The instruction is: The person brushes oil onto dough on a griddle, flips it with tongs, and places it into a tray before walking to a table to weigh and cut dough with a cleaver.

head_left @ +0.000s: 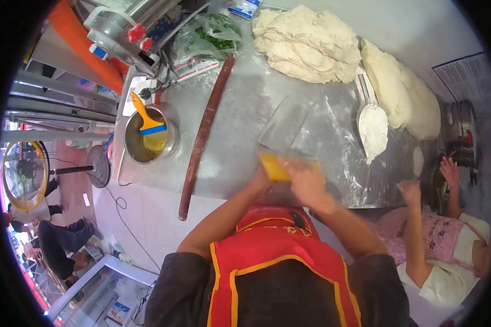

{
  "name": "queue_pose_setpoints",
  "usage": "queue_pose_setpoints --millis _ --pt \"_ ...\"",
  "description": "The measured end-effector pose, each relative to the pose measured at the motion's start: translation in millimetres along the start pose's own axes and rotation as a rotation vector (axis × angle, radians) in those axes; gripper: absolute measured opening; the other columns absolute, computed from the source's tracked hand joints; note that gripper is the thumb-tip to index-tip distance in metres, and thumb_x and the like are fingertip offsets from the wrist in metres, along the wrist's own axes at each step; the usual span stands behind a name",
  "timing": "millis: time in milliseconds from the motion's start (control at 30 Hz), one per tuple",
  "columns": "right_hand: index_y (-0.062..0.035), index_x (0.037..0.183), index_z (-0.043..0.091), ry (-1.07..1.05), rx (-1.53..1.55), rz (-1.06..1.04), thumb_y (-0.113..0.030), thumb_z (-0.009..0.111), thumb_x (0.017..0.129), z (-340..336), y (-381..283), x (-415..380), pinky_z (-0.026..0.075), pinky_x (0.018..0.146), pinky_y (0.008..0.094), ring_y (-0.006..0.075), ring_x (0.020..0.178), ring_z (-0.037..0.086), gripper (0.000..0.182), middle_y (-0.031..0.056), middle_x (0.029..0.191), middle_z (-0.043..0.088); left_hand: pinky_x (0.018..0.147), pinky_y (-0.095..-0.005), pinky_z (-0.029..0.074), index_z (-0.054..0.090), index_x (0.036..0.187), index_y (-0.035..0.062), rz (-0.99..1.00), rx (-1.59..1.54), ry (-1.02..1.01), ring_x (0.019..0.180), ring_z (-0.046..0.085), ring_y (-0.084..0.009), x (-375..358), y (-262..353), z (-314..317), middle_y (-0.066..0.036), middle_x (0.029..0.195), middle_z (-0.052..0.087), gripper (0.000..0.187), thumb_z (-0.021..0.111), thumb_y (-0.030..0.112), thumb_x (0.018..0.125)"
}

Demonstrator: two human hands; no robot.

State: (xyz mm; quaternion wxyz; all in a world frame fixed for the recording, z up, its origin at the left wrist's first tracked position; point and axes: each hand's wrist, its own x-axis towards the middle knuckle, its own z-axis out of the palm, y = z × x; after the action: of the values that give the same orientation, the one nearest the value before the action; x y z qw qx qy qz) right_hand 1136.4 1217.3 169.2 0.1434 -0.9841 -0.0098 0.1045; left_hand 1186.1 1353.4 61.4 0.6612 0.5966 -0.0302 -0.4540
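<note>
A flat metal scraper blade lies on the floured steel table, and its yellow handle sits between my hands. My left hand is closed on the handle from the left. My right hand is curled over the handle's right end; both hands are blurred. My forearms reach in from my red apron at the table's near edge.
A long dark rolling pin lies slanted at the left, beside a pot holding a yellow brush. Two dough masses and a flour-filled scoop lie at the back. A person in pink works at the right.
</note>
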Motion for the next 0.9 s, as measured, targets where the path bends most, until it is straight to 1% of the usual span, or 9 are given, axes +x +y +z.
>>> queue_pose_setpoints --millis 100,133,200,367,433,500,667,733,900 --pt "-0.0142 0.128 0.049 0.117 -0.115 0.049 -0.003 0.052 0.073 33.9 0.6 0.5 0.046 0.089 0.0397 0.0271 0.108 0.056 0.057 0.0105 0.118 0.058 0.036 -0.0241 0.034 0.055 0.085 0.0073 0.108 0.109 0.009 0.043 0.042 -0.0077 4.6 -8.6 3.6 0.001 0.061 0.048 0.032 0.058 0.039 0.087" --pt "-0.0131 0.126 0.051 0.248 -0.071 0.017 -0.002 0.050 0.073 31.1 13.2 14.2 0.049 0.082 0.0408 0.0291 0.098 0.060 0.054 0.0115 0.110 0.062 0.035 -0.0241 0.033 0.055 0.085 0.0071 -0.026 0.088 0.027 0.042 0.042 -0.0078 2.2 1.8 5.1 0.001 0.059 0.047 0.032 0.058 0.039 0.086" --pt "-0.0101 0.123 0.053 0.094 -0.053 0.084 -0.008 0.050 0.077 17.9 33.9 47.8 0.049 0.079 0.0411 0.0300 0.094 0.060 0.046 0.0127 0.109 0.061 0.035 -0.0241 0.032 0.055 0.084 0.0067 -0.294 0.047 0.066 0.041 0.041 -0.0081 -3.5 20.5 5.5 0.001 0.057 0.046 0.032 0.060 0.039 0.085" --pt "-0.0124 0.120 0.056 -0.030 -0.198 0.194 -0.012 0.052 0.080 -20.7 77.0 149.5 0.050 0.074 0.0433 0.0296 0.087 0.063 0.040 0.0122 0.097 0.065 0.034 -0.0233 0.032 0.053 0.079 0.0073 -0.292 0.019 0.065 0.040 0.040 -0.0074 -4.0 16.7 2.2 0.002 0.057 0.045 0.034 0.061 0.040 0.085" --pt "-0.0153 0.116 0.059 0.111 -0.177 0.222 -0.014 0.054 0.079 -24.0 96.7 180.7 0.050 0.072 0.0429 0.0291 0.085 0.063 0.038 0.0143 0.092 0.066 0.035 -0.0231 0.031 0.052 0.079 0.0076 -0.295 -0.024 0.062 0.040 0.039 -0.0069 -9.8 16.3 3.2 0.002 0.057 0.044 0.033 0.061 0.039 0.085" --pt "-0.0144 0.112 0.061 0.020 -0.265 0.269 -0.015 0.053 0.079 -37.4 110.6 208.4 0.050 0.072 0.0429 0.0319 0.081 0.063 0.034 0.0158 0.091 0.065 0.035 -0.0232 0.031 0.051 0.082 0.0076 -0.307 -0.094 0.050 0.040 0.038 -0.0064 -12.9 22.5 -1.2 0.003 0.057 0.043 0.032 0.062 0.038 0.084" --pt "-0.0117 0.110 0.062 0.166 -0.026 0.187 -0.007 0.053 0.077 -62.0 72.7 135.7 0.049 0.073 0.0444 0.0361 0.082 0.061 0.034 0.0172 0.091 0.064 0.035 -0.0230 0.030 0.049 0.092 0.0084 -0.268 -0.291 -0.012 0.039 0.036 -0.0059 3.1 50.8 -0.5 0.003 0.059 0.041 0.030 0.064 0.032 0.083" --pt "-0.0124 0.120 0.056 0.222 0.134 0.179 0.002 0.054 0.070 -53.7 41.7 76.7 0.048 0.081 0.0434 0.0349 0.095 0.059 0.052 0.0167 0.106 0.062 0.035 -0.0226 0.030 0.049 0.094 0.0089 -0.276 -0.386 -0.077 0.039 0.036 -0.0057 12.3 60.7 -1.1 0.003 0.059 0.042 0.028 0.065 0.029 0.083" --pt "-0.0140 0.123 0.055 0.414 0.220 -0.015 0.009 0.053 0.067 -42.3 7.3 35.0 0.046 0.089 0.0399 0.0327 0.105 0.056 0.060 0.0147 0.116 0.058 0.033 -0.0216 0.029 0.048 0.091 0.0112 -0.317 -0.730 -0.224 0.039 0.037 -0.0052 12.7 79.4 2.7 0.003 0.059 0.044 0.019 0.063 0.020 0.082"
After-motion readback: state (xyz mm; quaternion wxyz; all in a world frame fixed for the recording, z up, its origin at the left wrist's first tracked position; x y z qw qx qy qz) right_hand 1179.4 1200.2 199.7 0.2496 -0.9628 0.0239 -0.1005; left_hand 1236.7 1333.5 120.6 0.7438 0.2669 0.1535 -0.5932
